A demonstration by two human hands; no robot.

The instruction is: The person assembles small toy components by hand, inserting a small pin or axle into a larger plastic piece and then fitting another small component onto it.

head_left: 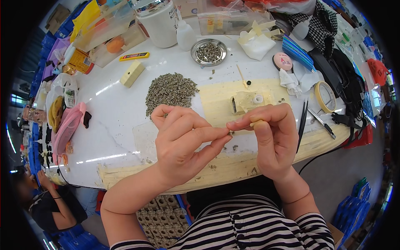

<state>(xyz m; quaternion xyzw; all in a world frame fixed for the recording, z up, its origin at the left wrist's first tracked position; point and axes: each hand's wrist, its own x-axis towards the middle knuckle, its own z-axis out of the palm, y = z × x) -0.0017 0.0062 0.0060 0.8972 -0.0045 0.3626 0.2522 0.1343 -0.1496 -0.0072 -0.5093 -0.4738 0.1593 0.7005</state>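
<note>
Above the near edge of the white table, my two hands meet fingertip to fingertip. My left hand point(183, 143) is closed in a pinch on a tiny grey-brown part point(230, 133), which looks like the pieces in the pile; the fingertips mostly hide it. My right hand point(275, 135) is closed too, with a thin pale wooden stick point(256, 123) between thumb and forefinger, its tip close to the tiny part. Beyond my left hand lies a heap of small grey-brown parts point(171, 91). A small taped block with a white ring point(246, 103) sits just past my right hand.
A round metal dish point(198, 58) holds more small parts. Black tweezers point(303, 121), a tape roll point(325, 96) and a knife-like tool point(321, 123) lie at the right. A white squeeze bottle point(185, 35) stands behind. Another person point(56, 204) sits at the lower left.
</note>
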